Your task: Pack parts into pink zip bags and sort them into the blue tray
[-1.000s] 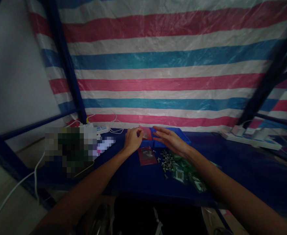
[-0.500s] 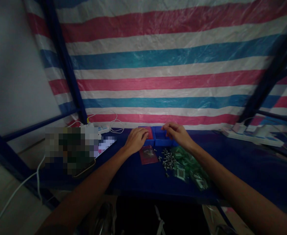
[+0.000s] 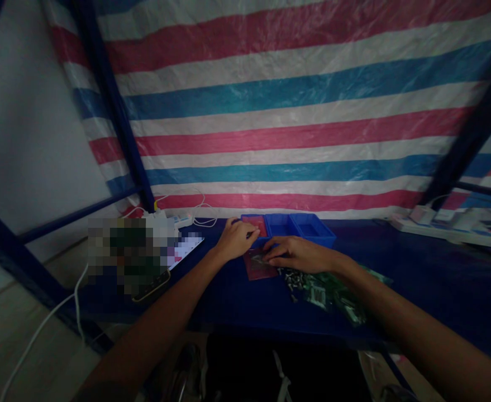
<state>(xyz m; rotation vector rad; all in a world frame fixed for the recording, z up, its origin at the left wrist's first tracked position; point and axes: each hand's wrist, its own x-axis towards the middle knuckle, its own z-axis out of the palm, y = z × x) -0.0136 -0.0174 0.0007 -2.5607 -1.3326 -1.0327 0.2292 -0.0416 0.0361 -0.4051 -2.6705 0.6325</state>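
Note:
My left hand (image 3: 236, 239) rests curled at the near left corner of a row of small blue bins (image 3: 308, 229) on a dark blue table (image 3: 416, 285); whether it holds anything is hidden. My right hand (image 3: 292, 254) lies low over a red plastic bag (image 3: 257, 270), its fingers pressed together at the bag's top edge. Just right of the bag sits a heap of small silvery metal parts (image 3: 294, 275), and beyond them a spread of green plastic bags (image 3: 339, 290). The leftmost bin holds something red (image 3: 257, 223).
A phone (image 3: 151, 289) lies at the table's left edge, with white cables (image 3: 195, 212) and a power strip behind it. Another white power strip (image 3: 450, 229) sits at the far right. A striped tarp (image 3: 295, 111) hangs behind, framed by dark blue metal posts (image 3: 115, 111).
My right hand has come back from the blue bins down to the red bag. My left hand has stayed by the leftmost bin. The view has shifted slightly.

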